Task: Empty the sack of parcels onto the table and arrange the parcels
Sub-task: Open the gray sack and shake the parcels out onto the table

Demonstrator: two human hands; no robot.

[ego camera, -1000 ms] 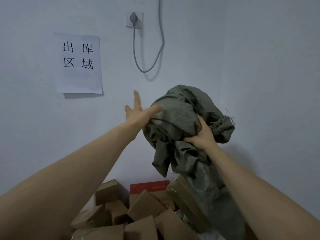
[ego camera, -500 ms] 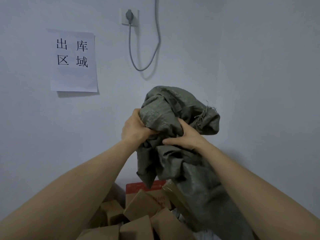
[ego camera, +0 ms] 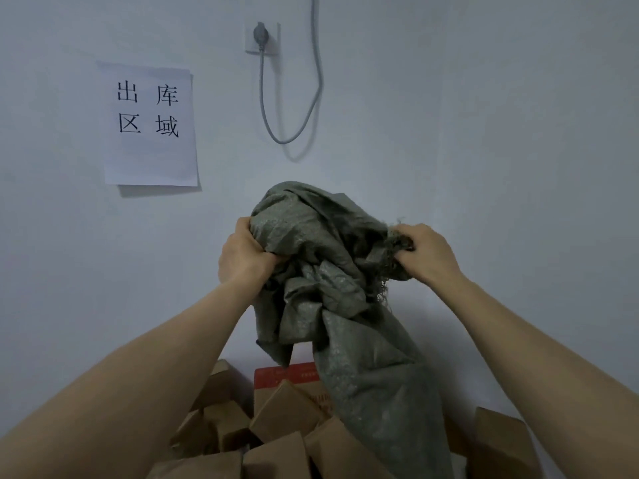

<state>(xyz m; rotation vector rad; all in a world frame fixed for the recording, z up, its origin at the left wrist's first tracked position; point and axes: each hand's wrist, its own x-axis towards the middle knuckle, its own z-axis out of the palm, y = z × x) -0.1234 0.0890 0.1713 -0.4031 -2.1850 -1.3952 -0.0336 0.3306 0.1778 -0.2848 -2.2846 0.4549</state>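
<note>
Both hands hold a crumpled grey-green sack up in front of a pale wall, above a pile of brown cardboard parcels at the near edge of the view. The left hand has its fingers curled tightly round a bunch of fabric on the sack's left side. The right hand grips the frayed edge on the right side, fingers bent into the cloth. The sack's lower part hangs down to the near right and drapes over the parcels. A red-topped box stands behind the pile, against the wall, and another brown box sits at the near right. On the wall are a paper sign with printed characters, a socket and a looping grey cable.
</note>
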